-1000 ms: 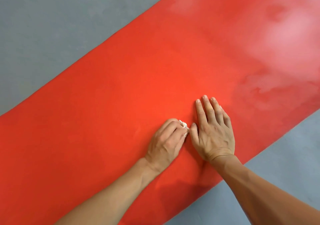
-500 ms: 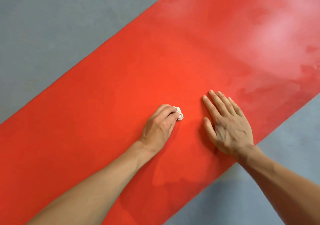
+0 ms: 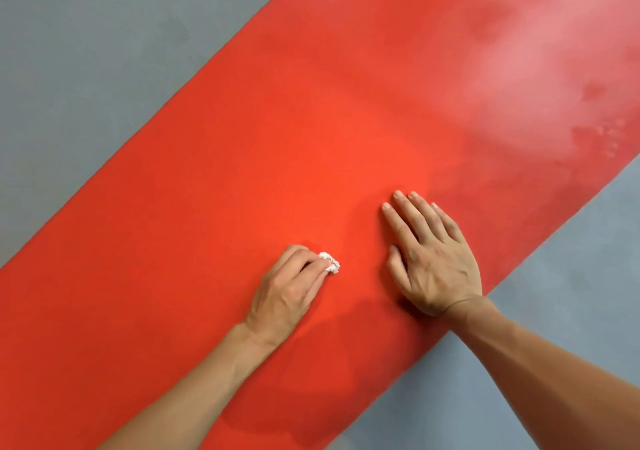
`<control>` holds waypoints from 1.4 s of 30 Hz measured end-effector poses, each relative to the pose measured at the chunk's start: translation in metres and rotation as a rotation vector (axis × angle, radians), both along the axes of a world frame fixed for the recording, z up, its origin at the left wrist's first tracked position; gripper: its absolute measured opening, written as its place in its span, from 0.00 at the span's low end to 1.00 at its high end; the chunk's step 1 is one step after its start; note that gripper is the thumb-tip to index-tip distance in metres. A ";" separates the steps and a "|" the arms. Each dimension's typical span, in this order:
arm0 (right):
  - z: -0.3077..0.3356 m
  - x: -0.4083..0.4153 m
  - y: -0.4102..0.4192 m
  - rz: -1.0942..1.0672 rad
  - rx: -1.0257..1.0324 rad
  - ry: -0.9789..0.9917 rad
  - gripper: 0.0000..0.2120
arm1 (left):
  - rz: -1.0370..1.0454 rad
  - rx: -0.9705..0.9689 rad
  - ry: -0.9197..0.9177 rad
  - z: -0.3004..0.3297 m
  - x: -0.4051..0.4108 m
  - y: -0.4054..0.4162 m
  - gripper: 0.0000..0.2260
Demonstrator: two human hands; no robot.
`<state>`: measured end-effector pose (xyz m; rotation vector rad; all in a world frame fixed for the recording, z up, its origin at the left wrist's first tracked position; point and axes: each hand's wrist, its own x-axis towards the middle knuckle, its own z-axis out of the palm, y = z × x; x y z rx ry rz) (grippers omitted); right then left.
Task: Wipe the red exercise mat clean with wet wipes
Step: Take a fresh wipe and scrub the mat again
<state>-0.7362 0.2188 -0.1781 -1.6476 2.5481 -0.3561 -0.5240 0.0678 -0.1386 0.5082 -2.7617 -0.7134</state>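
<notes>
The red exercise mat runs diagonally across the floor from lower left to upper right. My left hand lies on the mat near its middle, fingers curled over a small crumpled white wet wipe that sticks out at the fingertips and touches the mat. To its right, my right hand rests flat on the mat with straight fingers, close to the mat's near edge. A gap of bare mat separates the two hands.
Grey floor borders the mat at the upper left, and more grey floor lies at the lower right. The mat's upper right part looks paler, with darker damp-looking patches.
My left hand with the wipe has slid left, away from my right hand, which it touched a second ago. My right hand has stayed flat on the mat.
</notes>
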 end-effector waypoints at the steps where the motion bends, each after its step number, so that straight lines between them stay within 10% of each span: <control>1: 0.000 0.000 0.000 -0.001 -0.002 -0.005 0.31 | 0.006 -0.007 -0.002 0.000 -0.012 -0.002 0.05; 7: -0.001 -0.002 -0.002 0.001 -0.036 0.007 0.31 | -0.047 -0.005 0.110 -0.014 -0.129 -0.043 0.03; 16: -0.001 -0.001 0.000 0.014 0.006 0.031 0.30 | 0.000 0.055 -0.042 0.006 0.041 0.011 0.05; 25: 0.001 0.000 0.000 0.004 -0.021 0.041 0.30 | 0.076 0.025 0.150 -0.016 -0.131 -0.018 0.03; 42: -0.004 0.009 0.002 -0.112 -0.037 0.046 0.31 | 0.085 -0.009 0.076 -0.005 0.036 0.046 0.04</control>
